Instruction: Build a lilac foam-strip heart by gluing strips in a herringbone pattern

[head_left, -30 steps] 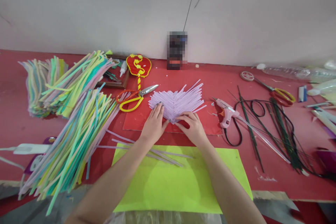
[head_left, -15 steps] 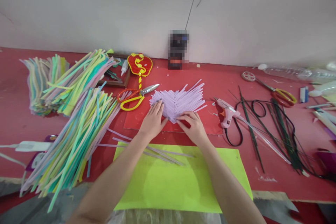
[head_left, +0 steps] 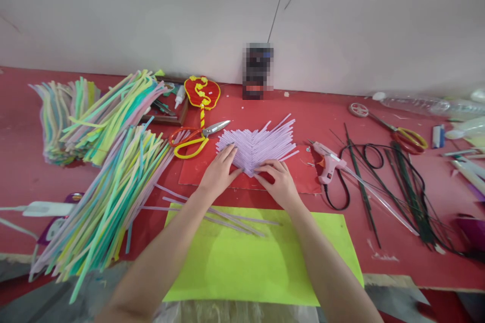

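Observation:
A lilac piece made of many pipe cleaners (head_left: 252, 146), laid in a V-shaped, feather-like pattern, lies on a red sheet (head_left: 197, 171). Its right side fans out into loose ends. My left hand (head_left: 220, 169) rests flat on its left edge, fingers extended and thumb stretched toward the bottom tip. At the lower right of that tip, my right hand (head_left: 278, 179) pinches the edge between thumb and fingers. Several loose lilac pipe cleaners (head_left: 235, 223) lie across a yellow-green sheet (head_left: 246, 267) below, partly under my left forearm.
Big bundles of coloured pipe cleaners (head_left: 102, 202) fill the left side. Scissors (head_left: 193, 140) and a red-yellow ornament (head_left: 202, 93) lie behind my left hand. A pink glue gun (head_left: 329, 164), its black cord, dark green stems (head_left: 411, 192) and more scissors (head_left: 407, 139) are on the right.
My left hand has shifted very slightly on the lilac piece, its fingers drawing a little closer together. The right hand and the other things look the same.

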`<state>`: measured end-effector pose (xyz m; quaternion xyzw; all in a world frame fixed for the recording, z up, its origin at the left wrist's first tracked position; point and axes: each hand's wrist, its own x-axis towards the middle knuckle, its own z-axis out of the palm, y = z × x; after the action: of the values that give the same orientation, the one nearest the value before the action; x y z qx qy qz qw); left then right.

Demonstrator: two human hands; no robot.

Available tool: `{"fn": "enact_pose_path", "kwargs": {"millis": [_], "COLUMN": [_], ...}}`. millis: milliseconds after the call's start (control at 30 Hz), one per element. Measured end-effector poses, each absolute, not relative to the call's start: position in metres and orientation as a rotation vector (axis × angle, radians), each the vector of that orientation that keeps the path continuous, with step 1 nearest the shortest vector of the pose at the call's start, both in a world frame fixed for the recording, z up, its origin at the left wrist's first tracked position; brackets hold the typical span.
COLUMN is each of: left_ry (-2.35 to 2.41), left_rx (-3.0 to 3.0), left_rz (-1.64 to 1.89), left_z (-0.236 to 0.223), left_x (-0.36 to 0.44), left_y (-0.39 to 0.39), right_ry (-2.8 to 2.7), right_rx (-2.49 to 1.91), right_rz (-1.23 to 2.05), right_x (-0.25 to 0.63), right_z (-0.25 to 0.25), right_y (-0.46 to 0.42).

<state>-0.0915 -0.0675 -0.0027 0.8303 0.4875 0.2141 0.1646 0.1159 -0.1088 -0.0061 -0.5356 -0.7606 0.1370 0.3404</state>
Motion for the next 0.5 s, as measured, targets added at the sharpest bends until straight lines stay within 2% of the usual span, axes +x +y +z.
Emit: {"fn": "enact_pose_path", "kwargs": {"millis": [133,233,333,500], "left_ry": [1.382,1.553,1.632,1.413], "left_rx": [2.361,2.319,2.324,2.529], "left_rz": [0.795,0.922,0.911,0.735], "left_z": [0.002,0.006,0.012,0.017], "left_x": [-0.095,-0.101,-0.102,-0.084], "left_y": [-0.069,-0.071,-0.075,-0.098], "right_ry": [-1.978,-1.978,-1.982,-1.98], "right_rx": [-1.412,-1.428,-1.432,-1.442], "right_rz": [0.337,0.304,0.295,0.307], "right_x": [0.114,0.112,0.112,0.112], "right_z": [-0.004,-0.001,-0.002,-0.005], "right_y": [-0.11,-0.111,-0.111,-0.109]}}
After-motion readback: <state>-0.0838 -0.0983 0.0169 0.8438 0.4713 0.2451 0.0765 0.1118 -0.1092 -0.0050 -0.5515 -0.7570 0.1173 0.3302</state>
